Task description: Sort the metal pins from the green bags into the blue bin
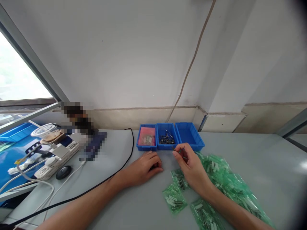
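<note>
My left hand (146,167) rests on the grey table with its fingers curled under. A dark bit shows beneath them, too hidden to name. Close to the front of the blue bins, my right hand (189,161) pinches thumb and forefinger together, and a tiny dark tip sticks out at the fingertips. The middle blue bin (167,147) holds a heap of small metal pins or screws (166,139). Beside my right wrist lie small green plastic bags (174,199) of metal parts. A larger pile of green bags (230,179) spreads to the right of that forearm.
A pink bag (146,134) lies in the left blue bin (146,148); the right blue bin (189,134) shows its bare floor. A black cable (96,186) crosses the table past my left arm. Far left are a power strip (57,161), a black mouse (63,172) and white cords.
</note>
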### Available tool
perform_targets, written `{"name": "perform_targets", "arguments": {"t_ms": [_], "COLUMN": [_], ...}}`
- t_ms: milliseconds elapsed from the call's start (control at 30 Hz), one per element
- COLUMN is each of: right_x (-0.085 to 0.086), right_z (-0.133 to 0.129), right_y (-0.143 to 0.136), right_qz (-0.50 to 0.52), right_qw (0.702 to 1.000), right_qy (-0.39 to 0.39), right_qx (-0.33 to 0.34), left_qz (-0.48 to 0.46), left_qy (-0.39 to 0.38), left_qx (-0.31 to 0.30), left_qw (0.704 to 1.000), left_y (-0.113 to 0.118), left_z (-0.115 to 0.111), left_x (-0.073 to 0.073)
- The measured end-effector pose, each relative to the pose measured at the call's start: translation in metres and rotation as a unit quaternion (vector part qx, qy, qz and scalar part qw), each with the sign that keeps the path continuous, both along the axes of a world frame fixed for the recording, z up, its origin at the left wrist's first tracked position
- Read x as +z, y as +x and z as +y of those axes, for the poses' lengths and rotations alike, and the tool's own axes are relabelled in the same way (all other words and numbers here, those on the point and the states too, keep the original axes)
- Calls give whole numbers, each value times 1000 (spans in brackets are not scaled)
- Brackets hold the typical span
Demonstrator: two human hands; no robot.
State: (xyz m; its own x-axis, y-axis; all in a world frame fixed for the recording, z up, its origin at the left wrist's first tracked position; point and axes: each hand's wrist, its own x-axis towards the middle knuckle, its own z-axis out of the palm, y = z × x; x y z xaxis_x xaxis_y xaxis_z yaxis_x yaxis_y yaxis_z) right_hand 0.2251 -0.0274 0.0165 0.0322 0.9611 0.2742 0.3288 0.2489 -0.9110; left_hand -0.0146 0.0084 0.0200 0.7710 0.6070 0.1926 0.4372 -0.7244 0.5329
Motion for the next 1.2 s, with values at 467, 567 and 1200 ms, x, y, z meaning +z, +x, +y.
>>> {"name": "perform_targets", "arguments": {"t_ms": [467, 567, 1200], "right_x": [7, 6, -1], "right_z": [7, 8, 5], "right_y": [0, 0, 5], "right_qz": [244, 243, 53], "right_qw": [962, 964, 998], "right_qy": [-111, -106, -21], "right_qx": [40, 33, 6], "left_qz": [-6, -8, 0], "left_qy": [5, 3, 26], "left_qx": [5, 5, 8], "left_qw": [1000, 1000, 1000], "left_y": [-1, -1, -1], "left_z": [2, 2, 1], "left_x": [-7, -7, -6]}}
